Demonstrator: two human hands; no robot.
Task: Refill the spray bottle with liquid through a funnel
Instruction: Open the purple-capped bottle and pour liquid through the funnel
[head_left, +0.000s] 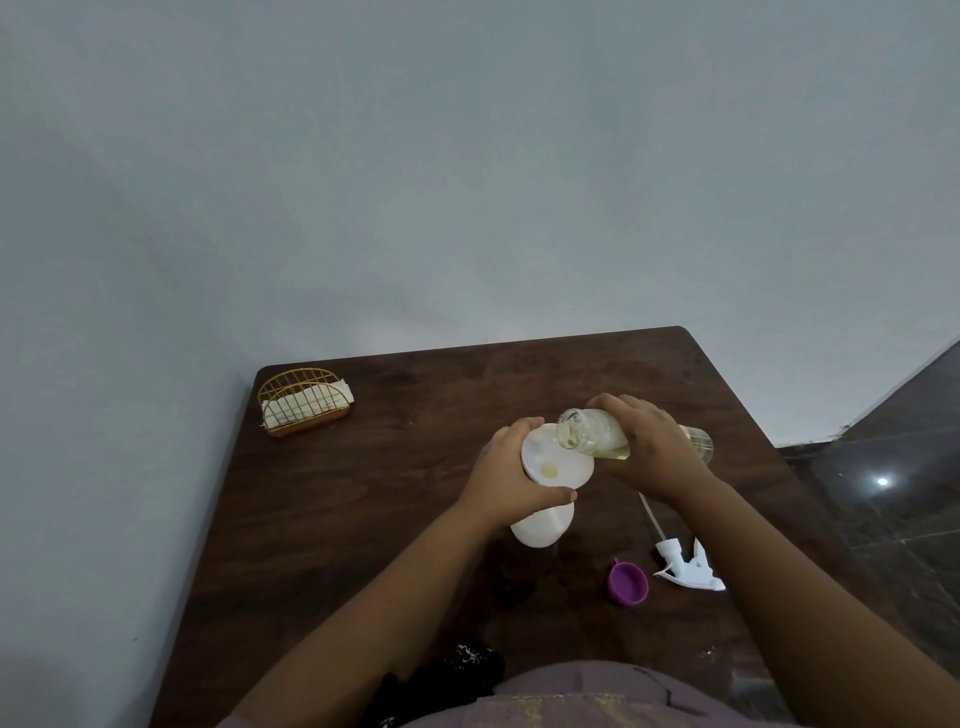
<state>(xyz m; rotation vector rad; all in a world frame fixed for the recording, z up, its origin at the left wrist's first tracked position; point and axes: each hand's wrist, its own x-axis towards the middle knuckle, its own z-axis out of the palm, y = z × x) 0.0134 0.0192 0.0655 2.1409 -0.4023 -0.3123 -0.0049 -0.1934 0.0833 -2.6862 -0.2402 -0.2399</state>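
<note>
A white spray bottle (540, 527) stands in the middle of the dark wooden table (363, 519). A white funnel (556, 457) sits in its neck, with a little yellowish liquid at its centre. My left hand (511, 478) grips the bottle just under the funnel. My right hand (652, 447) holds a clear bottle (592, 428) of pale yellow liquid, tipped on its side with its open mouth over the funnel's right rim. The white trigger sprayer head (685, 564) with its dip tube lies on the table to the right.
A purple cap (628, 583) lies near the sprayer head. A gold wire napkin holder (304, 400) with white napkins stands at the table's far left corner by the wall. A dark tiled floor (904, 493) shows to the right of the table.
</note>
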